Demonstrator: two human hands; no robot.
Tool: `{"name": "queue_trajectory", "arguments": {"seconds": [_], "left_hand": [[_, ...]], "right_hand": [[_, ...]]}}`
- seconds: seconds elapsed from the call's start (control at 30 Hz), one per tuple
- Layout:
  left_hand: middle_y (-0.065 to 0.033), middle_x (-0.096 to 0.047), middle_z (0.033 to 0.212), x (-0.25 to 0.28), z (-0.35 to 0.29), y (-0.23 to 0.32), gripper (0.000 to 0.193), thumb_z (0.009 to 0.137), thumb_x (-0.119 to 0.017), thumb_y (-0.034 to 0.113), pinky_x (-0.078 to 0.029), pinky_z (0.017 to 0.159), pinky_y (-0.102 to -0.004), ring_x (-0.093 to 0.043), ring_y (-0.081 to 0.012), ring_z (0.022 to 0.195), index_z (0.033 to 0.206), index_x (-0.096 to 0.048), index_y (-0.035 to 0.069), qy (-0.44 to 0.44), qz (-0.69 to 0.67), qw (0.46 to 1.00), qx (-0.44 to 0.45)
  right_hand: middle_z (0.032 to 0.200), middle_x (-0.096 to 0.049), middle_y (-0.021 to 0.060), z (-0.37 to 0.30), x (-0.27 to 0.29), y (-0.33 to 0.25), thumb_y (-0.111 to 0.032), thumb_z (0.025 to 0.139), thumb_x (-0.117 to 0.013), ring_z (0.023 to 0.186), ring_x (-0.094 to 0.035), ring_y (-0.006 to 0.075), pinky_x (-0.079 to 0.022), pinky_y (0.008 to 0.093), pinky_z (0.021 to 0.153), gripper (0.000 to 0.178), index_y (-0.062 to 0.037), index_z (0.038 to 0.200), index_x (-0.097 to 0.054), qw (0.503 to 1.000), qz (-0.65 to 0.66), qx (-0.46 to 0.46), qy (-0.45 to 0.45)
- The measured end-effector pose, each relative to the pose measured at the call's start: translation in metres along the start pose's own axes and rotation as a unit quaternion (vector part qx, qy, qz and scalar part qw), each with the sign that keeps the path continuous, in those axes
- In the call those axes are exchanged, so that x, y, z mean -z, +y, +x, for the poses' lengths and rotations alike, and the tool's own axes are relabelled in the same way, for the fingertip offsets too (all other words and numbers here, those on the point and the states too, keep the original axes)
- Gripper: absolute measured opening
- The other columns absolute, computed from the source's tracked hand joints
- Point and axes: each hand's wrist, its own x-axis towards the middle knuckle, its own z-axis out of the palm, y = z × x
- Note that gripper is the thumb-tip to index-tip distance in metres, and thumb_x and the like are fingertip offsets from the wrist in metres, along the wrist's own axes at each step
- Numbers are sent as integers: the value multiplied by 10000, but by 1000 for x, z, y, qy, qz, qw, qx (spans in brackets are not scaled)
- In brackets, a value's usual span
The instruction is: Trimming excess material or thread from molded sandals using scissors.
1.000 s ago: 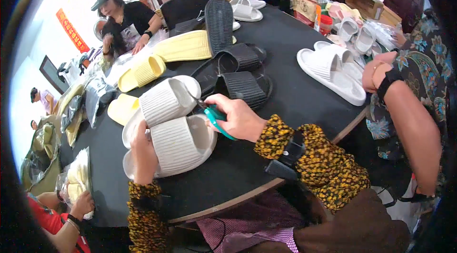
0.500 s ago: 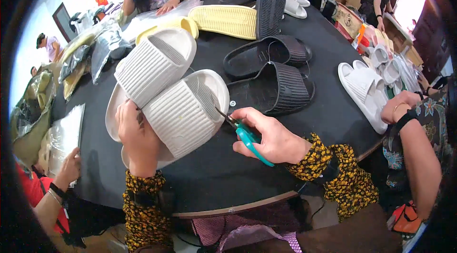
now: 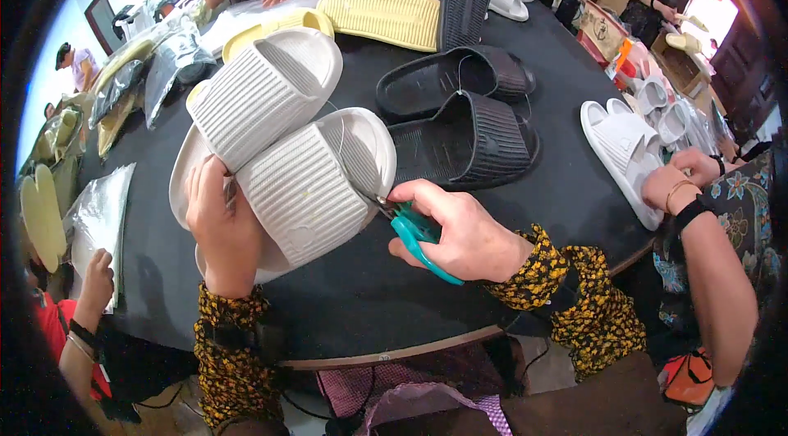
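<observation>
Head view: two pale grey, rib-strapped, foam-like slide sandals [image 3: 300, 198] lie side by side and touching, at 9 to 10 o'clock from the picture centre. Left hand [image 3: 222, 227], at 8 to 9 o'clock, pinches the pair at its near end; part of the grip is hidden. Right hand [image 3: 464, 235], at 4 o'clock, is closed around teal, curved-handle snips with dark metal blades [image 3: 419, 243]. The blades point toward 10 o'clock, at the rim of the nearer sandal; blade contact cannot be told. Two black, ribbed, foam-like slide sandals [image 3: 492, 140] rest at 1 to 2 o'clock on a black, flat-topped table with a curved edge [image 3: 353, 313]. One yellow, flat, ridged sandal sole [image 3: 377, 17] sits at 12 o'clock. A co-worker's hand [image 3: 677, 190], at 3 o'clock, is at a white, ribbed pair of slide sandals [image 3: 620, 153].
</observation>
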Motion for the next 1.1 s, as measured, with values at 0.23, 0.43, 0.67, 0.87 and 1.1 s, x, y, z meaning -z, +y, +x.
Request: {"name": "queue_trajectory", "arguments": {"seconds": [0.23, 0.43, 0.67, 0.87, 1.1], "left_hand": [[-168, -566, 862, -1, 3, -7, 205, 729, -573, -39, -435, 724, -389, -529, -347, 814, 933, -547, -33, -3, 18, 1000, -22], [-170, -571, 873, -2, 4, -8, 216, 714, -561, -64, -424, 760, -393, -528, -357, 830, 928, -553, -32, -1, 16, 1000, -27], [-166, -575, 880, 0, 5, -6, 219, 695, -566, -73, -417, 777, -391, -530, -358, 826, 909, -555, -28, -2, 12, 999, -48], [-161, -579, 869, 1, 6, -3, 219, 667, -568, -86, -412, 784, -390, -531, -341, 801, 876, -554, -25, -5, 20, 997, -73], [-154, -585, 863, 3, 6, -1, 218, 664, -564, -89, -413, 798, -401, -528, -344, 802, 872, -559, -25, -27, 18, 996, -82]], "right_hand": [[760, -601, 45, 2, 0, 3, -81, 769, -721, 711, -535, 53, -458, 236, 648, 433, 1, 1118, -480, 999, -38, 28, 18], [730, -590, 29, 5, -1, 4, -75, 777, -706, 656, -555, 56, -457, 231, 611, 416, 4, 1117, -480, 1000, -10, 10, 22], [692, -584, 38, 8, -1, 5, -91, 788, -693, 607, -557, 68, -450, 238, 575, 392, 13, 1097, -475, 999, -33, 30, 24], [706, -586, 47, 10, -2, 7, -89, 788, -693, 629, -553, 69, -452, 243, 582, 383, 11, 1084, -472, 997, -42, 58, 36], [767, -589, 27, 11, -2, 7, -71, 793, -686, 696, -526, 40, -457, 227, 632, 382, 12, 1103, -479, 998, -7, 30, 57]]}}
